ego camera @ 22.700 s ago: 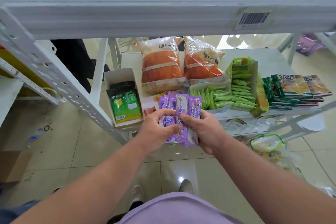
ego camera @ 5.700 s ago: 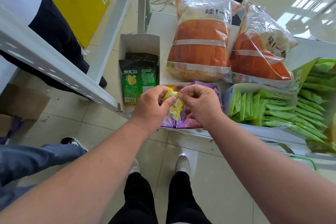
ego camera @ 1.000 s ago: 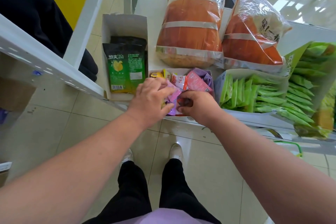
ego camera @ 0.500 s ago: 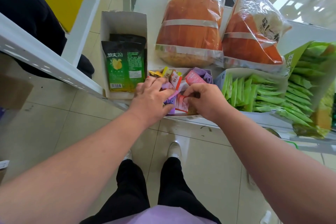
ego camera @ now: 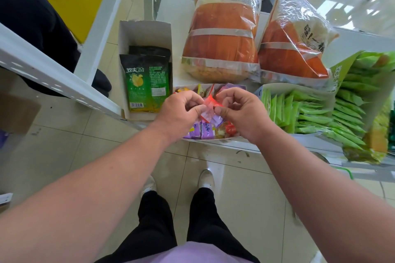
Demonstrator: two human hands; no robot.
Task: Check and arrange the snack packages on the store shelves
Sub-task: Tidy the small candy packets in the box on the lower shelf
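A small red snack packet [ego camera: 210,102] is pinched from both sides between the left hand [ego camera: 179,111] and the right hand [ego camera: 241,113], each grip closed on it, just above an open white tray [ego camera: 230,139] of mixed purple, yellow and red packets at the front edge of the white shelf [ego camera: 171,10]. Left of the tray a white carton [ego camera: 145,32] holds dark green pouches [ego camera: 146,83]; behind stand two orange bags [ego camera: 220,36]; to the right, green sachets [ego camera: 310,113] fill a box. A white perforated rack beam [ego camera: 53,77] crosses the left, above pale floor tiles [ego camera: 64,141]
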